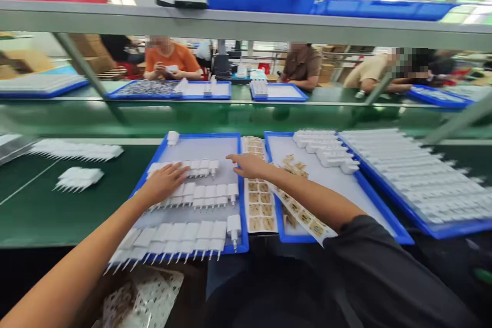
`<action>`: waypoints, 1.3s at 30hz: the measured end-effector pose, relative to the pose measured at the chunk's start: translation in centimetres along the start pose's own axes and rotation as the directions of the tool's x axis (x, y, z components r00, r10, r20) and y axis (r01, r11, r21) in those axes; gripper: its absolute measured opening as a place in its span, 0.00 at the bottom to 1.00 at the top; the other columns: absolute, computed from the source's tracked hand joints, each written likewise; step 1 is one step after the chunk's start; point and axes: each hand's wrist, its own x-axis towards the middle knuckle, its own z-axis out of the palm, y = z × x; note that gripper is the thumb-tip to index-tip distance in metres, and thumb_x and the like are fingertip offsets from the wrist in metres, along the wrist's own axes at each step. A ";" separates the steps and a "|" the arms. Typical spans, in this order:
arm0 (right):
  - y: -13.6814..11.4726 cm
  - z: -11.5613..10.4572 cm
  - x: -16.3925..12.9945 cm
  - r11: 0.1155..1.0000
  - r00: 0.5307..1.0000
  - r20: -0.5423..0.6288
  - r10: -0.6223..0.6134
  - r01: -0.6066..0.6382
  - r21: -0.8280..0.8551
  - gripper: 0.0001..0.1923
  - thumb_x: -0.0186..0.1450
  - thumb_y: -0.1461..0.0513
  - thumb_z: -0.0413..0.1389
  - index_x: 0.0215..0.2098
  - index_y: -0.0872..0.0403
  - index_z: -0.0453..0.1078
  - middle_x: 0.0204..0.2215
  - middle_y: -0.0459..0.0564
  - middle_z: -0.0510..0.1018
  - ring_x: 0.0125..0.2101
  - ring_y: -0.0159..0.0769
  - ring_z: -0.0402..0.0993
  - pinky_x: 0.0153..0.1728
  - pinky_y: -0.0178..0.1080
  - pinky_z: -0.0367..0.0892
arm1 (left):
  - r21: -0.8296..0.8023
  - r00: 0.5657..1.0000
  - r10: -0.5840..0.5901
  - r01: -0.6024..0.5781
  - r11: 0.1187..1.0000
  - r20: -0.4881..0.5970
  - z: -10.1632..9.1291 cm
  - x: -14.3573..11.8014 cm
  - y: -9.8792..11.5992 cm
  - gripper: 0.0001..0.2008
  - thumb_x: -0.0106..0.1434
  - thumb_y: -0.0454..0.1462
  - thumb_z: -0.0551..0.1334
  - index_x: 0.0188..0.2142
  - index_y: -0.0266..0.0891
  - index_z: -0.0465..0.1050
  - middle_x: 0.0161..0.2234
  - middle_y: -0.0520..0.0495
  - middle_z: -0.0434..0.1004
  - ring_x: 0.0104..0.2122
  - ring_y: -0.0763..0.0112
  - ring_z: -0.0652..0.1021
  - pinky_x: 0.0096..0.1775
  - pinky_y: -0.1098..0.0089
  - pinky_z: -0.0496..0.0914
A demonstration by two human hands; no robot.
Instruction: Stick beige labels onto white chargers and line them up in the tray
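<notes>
My left hand (167,183) lies with its fingers flat over the left end of a row of white plug adapters (203,167) in a blue-rimmed tray (203,144). Two further rows of adapters, pins toward me, lie nearer in that tray. One adapter (173,138) sits alone at its far left corner. My right hand (249,165) hovers by the tray's right rim, index finger stretched left and thumb apart, with nothing visible in it. Beneath that hand runs a sheet of brown labels (260,205). A strip of labels (303,214) hangs under my right forearm.
A second blue tray (330,210) holds adapters and crumpled brown label pieces (294,165). Farther right, another tray (453,228) is filled with adapter rows. More adapters (79,178) lie on the green bench at left. A shelf (246,23) crosses overhead; several people work beyond.
</notes>
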 end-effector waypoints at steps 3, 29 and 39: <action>4.5 -2.0 -5.1 0.993 0.992 -0.069 0.110 -0.107 0.040 0.23 0.69 0.63 0.55 0.62 0.51 0.68 0.57 0.52 0.78 0.56 0.43 0.75 0.57 0.42 0.66 | 0.027 0.994 0.010 -0.007 1.000 -0.113 0.9 0.4 -0.1 0.26 0.74 0.49 0.45 0.62 0.48 0.69 0.64 0.41 0.69 0.65 0.49 0.69 0.60 0.46 0.67; 4.7 7.8 -33.6 0.915 0.845 -0.363 0.392 -0.317 0.251 0.16 0.70 0.58 0.57 0.56 0.47 0.73 0.46 0.55 0.78 0.48 0.49 0.73 0.48 0.51 0.69 | -0.325 0.626 0.779 -0.729 0.603 0.042 -0.1 5.4 35.3 0.24 0.73 0.51 0.54 0.60 0.42 0.72 0.61 0.41 0.73 0.61 0.54 0.72 0.64 0.52 0.62; 3.9 8.0 -31.0 0.904 0.845 -0.375 0.383 -0.260 0.339 0.06 0.72 0.58 0.56 0.43 0.49 0.75 0.38 0.52 0.80 0.41 0.44 0.73 0.42 0.47 0.65 | -0.300 0.646 0.760 -0.712 0.635 0.074 0.2 4.9 34.8 0.27 0.74 0.52 0.52 0.63 0.40 0.69 0.65 0.38 0.69 0.65 0.50 0.68 0.65 0.46 0.60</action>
